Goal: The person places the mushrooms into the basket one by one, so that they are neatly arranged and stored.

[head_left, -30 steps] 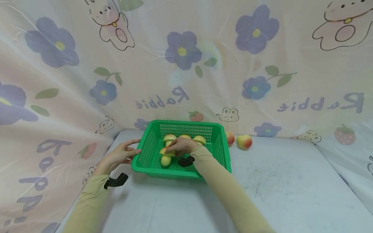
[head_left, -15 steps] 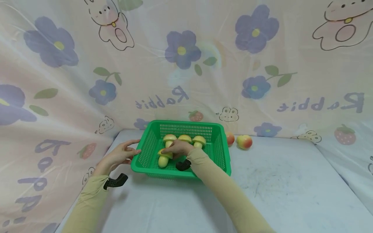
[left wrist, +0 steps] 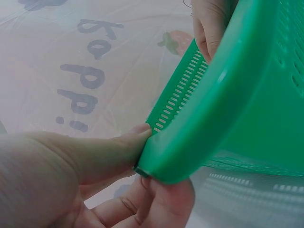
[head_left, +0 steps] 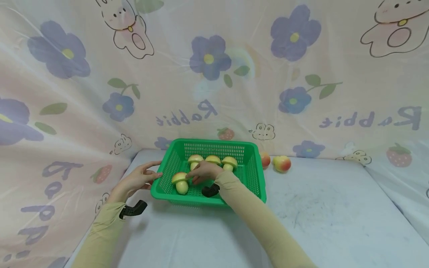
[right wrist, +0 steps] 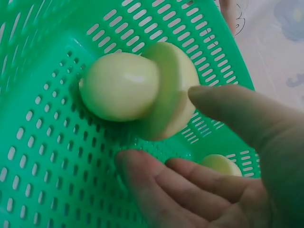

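A green plastic basket (head_left: pixel 197 198) with slotted walls stands on the table. My left hand (head_left: pixel 139 177) grips its left rim; in the left wrist view the thumb (left wrist: pixel 123 147) lies on the rim and curled fingers press from beneath. Inside the basket at the front left lies a toy-like mushroom (head_left: pixel 181 181), yellowish with a reddish cap. My right hand (head_left: pixel 206 171) is inside too, just right of that mushroom. In the right wrist view its thumb tip touches or almost touches the mushroom's cap (right wrist: pixel 183 99), while the other fingers are spread away below it.
Behind the right hand, three similar mushrooms lie in a row: left (head_left: pixel 195 159), middle (head_left: pixel 213 159) and right (head_left: pixel 229 162). Two red-and-yellow round fruits, one partly hidden (head_left: pixel 265 160) and one whole (head_left: pixel 282 163), rest outside the basket's right wall. A printed curtain (head_left: pixel 167 74) hangs behind.
The front mushroom has moved left in the basket and the right hand's fingers have come off it. The right hand has shifted slightly left; the left hand stays on the rim.
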Demonstrator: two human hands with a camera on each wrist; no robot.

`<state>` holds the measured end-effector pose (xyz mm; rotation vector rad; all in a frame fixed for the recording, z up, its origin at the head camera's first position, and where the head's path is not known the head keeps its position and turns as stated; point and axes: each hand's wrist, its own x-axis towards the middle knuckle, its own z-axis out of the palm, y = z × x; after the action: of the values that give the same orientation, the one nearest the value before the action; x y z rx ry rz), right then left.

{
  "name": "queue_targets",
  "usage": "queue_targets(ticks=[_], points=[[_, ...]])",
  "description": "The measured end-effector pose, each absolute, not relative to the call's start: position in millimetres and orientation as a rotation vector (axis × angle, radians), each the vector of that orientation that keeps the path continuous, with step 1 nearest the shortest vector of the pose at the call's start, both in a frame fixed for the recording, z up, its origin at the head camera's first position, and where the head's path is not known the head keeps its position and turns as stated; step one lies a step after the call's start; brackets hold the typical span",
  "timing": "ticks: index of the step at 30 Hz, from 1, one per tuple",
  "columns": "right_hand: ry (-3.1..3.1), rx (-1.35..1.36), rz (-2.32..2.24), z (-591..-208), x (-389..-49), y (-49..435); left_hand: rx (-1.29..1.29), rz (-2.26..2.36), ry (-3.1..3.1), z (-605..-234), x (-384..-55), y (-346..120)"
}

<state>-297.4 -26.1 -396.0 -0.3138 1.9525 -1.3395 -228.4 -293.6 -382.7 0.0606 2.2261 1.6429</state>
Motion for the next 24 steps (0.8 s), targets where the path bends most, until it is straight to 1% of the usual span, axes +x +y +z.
queue_targets(ticks=[14,24], points=[[1.935,-0.346,-1.354,-393.5,-301.3,-22.4,0.037,1.630,2.229,-384.0,-231.3,-292.0],[1.906,-0.416,-1.392,-363.2,-306.6,3.8,0.061,1.621,2.230,-380.6,-228.6,-293.3]])
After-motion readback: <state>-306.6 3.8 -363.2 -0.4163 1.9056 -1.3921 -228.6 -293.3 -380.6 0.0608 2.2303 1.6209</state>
